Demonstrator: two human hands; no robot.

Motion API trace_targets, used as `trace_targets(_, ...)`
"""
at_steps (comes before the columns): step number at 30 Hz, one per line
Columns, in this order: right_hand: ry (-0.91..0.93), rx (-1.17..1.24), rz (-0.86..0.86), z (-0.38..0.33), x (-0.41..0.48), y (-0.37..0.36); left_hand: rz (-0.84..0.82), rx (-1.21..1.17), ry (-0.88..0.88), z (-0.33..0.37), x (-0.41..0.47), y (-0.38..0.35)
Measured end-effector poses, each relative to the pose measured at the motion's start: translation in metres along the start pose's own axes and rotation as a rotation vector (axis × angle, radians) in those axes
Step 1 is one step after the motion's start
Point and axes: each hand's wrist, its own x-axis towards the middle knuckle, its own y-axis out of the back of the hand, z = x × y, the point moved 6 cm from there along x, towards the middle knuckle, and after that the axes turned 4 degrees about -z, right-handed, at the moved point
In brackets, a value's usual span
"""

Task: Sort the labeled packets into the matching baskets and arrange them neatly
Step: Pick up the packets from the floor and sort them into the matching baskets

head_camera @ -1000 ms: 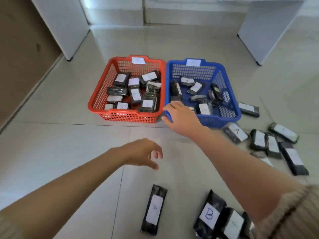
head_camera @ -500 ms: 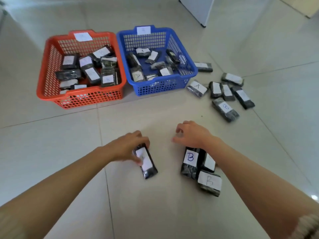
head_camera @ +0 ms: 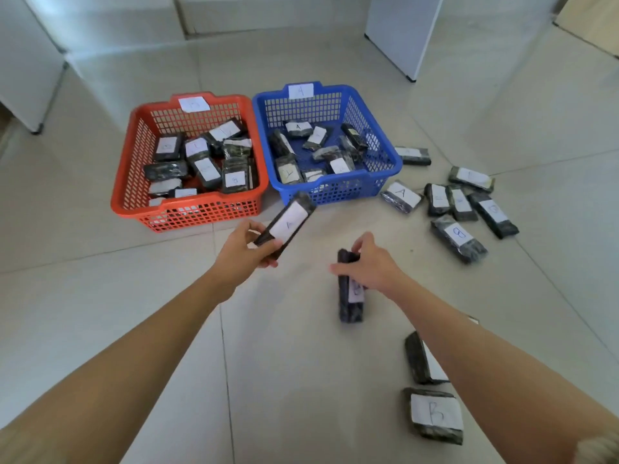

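View from my head, looking down at the tiled floor point(head_camera: 100, 313). My left hand point(head_camera: 246, 249) grips the near end of a dark packet point(head_camera: 288, 222), thumb on top and fingers curled beneath. Its white label faces up and reads A. This packet is tilted, and its far end shows against the near wall of the blue basket point(head_camera: 392, 159).

My right hand point(head_camera: 371, 266) holds a second dark packet point(head_camera: 350, 298), with the fingers curled over its far end. This packet points toward me. Its label is blurred and partly covered; the letter may be a B, though I cannot read it with confidence.

The blue basket stands on the floor touching the red basket point(head_camera: 124, 195), blue on the right. A paper tag point(head_camera: 300, 91) on the blue basket's far rim reads A. The tag point(head_camera: 193, 104) on the red basket's far rim is too faint to read. Both baskets hold many labelled packets lying at mixed angles, some overlapping.

To the right of the blue basket, loose packets lie on the floor. One marked A point(head_camera: 401, 195) is just beside the basket's near corner, and one marked B point(head_camera: 457, 237) lies nearer to me. Several others point(head_camera: 460, 202) are grouped between and behind them.

Close to me, a packet marked B point(head_camera: 433, 416) lies flat beside my right forearm. Another point(head_camera: 417, 360), just beyond it, is partly hidden by that arm.
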Motion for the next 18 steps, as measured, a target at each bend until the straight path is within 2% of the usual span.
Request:
trace_targets(3, 0.169, 0.304, 0.149, -0.048, 0.008, 0.016, 0.244, -0.229, -0.052, 0.024, 0.013, 0.025)
trace_targets(6, 0.311, 0.463, 0.254, -0.092, 0.018, 0.031, 0.555, -0.363, -0.058, 0.042, 0.025, 0.059)
trace_targets(8, 0.354, 0.532, 0.297, -0.119, 0.032, 0.033, 0.708, -0.367, -0.065, 0.049, 0.031, 0.086)
trace_targets(12, 0.366, 0.638, 0.273, -0.176, 0.076, 0.018, 0.879, -0.049, -0.059, 0.045, 0.045, 0.150)
trace_targets(15, 0.350, 0.720, 0.223, -0.212, 0.116, -0.005, 0.948, 0.110, -0.041, 0.025, 0.059, 0.193)
trace_targets(18, 0.335, 0.691, 0.123, -0.241, 0.143, -0.033, 0.971, 0.269, 0.011, 0.000, 0.069, 0.222)
